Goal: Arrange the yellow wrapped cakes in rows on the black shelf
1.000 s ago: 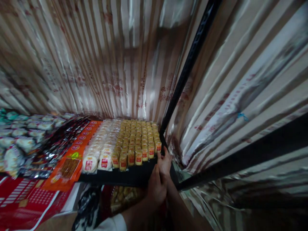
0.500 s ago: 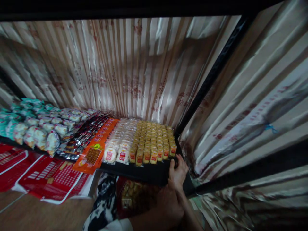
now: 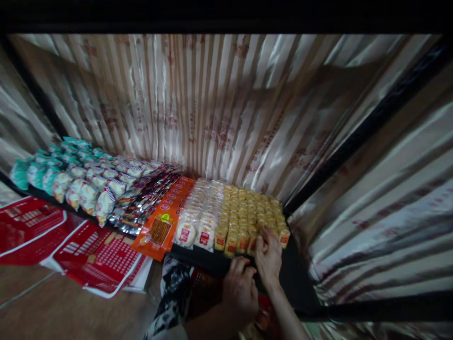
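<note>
Rows of small yellow-wrapped snack packets (image 3: 242,238) stand on the right end of a black shelf (image 3: 198,257). My right hand (image 3: 269,257) reaches over their front edge at the right, thumb and fingers curled round a packet there. Just below and to the left, my left hand (image 3: 242,285) is at the shelf's front edge with its fingers bent in. Whatever it may hold is hidden. Beside the yellow packets are clear-wrapped round white crackers (image 3: 186,233), then an orange snack bag (image 3: 161,229).
Farther left on the shelf lie dark silvery packets (image 3: 139,210), white-wrapped snacks (image 3: 90,198) and green-wrapped ones (image 3: 35,174). Striped curtain-like sheeting (image 3: 212,108) hangs behind. A black post (image 3: 336,151) rises at the right. Red printed sheets (image 3: 95,257) hang below the shelf's front.
My right hand has moved from the shelf's right corner onto the yellow packets. My left hand has come up from below to the shelf edge. The view has swung slightly left.
</note>
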Action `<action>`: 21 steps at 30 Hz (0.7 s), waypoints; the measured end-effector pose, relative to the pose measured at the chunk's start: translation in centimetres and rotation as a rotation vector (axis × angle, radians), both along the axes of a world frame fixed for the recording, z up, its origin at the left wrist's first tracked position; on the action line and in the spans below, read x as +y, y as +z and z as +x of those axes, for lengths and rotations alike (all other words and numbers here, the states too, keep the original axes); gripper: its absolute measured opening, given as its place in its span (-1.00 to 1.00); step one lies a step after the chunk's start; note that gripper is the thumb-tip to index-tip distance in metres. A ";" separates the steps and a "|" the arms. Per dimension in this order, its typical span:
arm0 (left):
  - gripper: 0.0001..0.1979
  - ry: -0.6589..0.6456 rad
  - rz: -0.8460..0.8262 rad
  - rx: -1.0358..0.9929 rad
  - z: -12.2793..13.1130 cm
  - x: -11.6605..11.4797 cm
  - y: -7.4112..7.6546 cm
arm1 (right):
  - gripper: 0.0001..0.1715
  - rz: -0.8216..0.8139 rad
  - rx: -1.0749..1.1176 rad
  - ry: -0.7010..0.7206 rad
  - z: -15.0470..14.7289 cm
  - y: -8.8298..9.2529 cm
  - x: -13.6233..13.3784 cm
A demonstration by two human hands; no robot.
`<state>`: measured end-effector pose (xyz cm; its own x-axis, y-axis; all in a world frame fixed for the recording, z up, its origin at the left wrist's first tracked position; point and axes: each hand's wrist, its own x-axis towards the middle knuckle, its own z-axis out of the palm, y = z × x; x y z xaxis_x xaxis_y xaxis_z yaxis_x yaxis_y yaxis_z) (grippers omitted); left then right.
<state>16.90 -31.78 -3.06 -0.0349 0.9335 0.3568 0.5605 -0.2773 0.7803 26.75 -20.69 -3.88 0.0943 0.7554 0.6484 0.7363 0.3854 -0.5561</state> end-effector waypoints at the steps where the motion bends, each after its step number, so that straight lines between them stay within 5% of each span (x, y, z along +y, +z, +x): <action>1: -0.64 0.011 0.017 0.004 -0.6 0.0 -0.1 | -0.48 -0.005 0.009 0.018 -0.6 0.1 -0.2; 10: -0.68 0.109 0.203 0.104 -9.0 -0.6 1.7 | -0.44 -0.108 0.175 0.131 -6.5 2.5 -3.4; 14: -0.66 0.240 0.193 0.154 -15.9 -0.3 3.6 | -0.39 -0.263 0.322 0.191 -10.7 3.7 -5.3; 21: -0.69 0.440 0.117 0.352 -29.4 0.8 5.1 | -0.31 -0.634 0.719 0.516 -20.4 3.5 -7.1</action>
